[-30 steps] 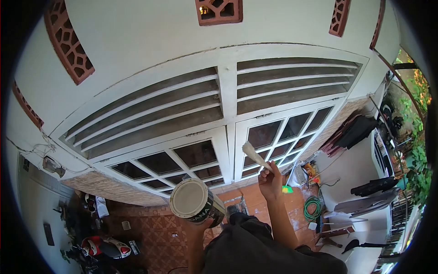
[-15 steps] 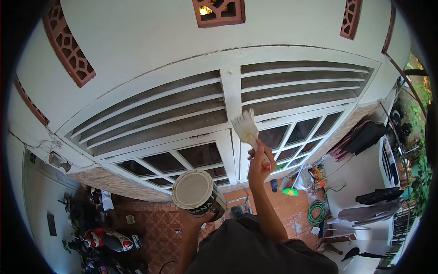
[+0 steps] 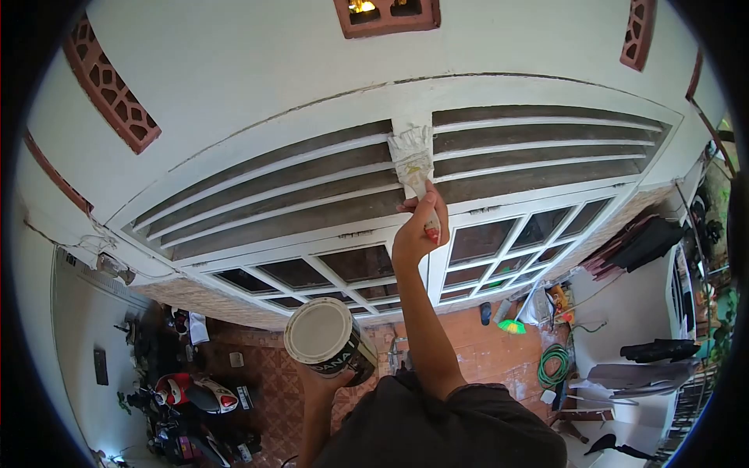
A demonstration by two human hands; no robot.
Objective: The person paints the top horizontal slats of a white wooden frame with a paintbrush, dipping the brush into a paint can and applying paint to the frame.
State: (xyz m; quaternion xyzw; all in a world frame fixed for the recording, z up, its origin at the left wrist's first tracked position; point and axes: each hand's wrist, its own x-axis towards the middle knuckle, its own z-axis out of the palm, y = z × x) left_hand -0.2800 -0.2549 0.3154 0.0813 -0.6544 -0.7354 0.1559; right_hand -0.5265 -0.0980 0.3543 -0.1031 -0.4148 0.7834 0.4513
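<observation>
My right hand point(image 3: 421, 221) is closed round the handle of a paintbrush point(image 3: 416, 168), raised in front of me. The wide, paint-caked bristles lie over the white upright post point(image 3: 411, 117) between two louvered vents. Low in front of my chest, my left hand point(image 3: 321, 380) grips a paint can point(image 3: 343, 355) from below and the side. The can has a dark label with pale letters, and its round top point(image 3: 318, 331) is whitish. Above the windows, the left vent slats point(image 3: 281, 171) and right vent slats point(image 3: 538, 147) run out from the post.
White-framed windows point(image 3: 355, 265) sit below the vents. On the tiled floor point(image 3: 273, 390) a red motorcycle point(image 3: 195, 394) stands at left. A coiled green hose point(image 3: 553, 365) lies at right, near hanging dark clothes point(image 3: 636, 242). Terracotta vent blocks point(image 3: 113, 90) are set in the wall.
The brush has moved up and slightly left, from below the post to over it, with my right arm reaching higher. The can in my left hand has shifted slightly left in view.
</observation>
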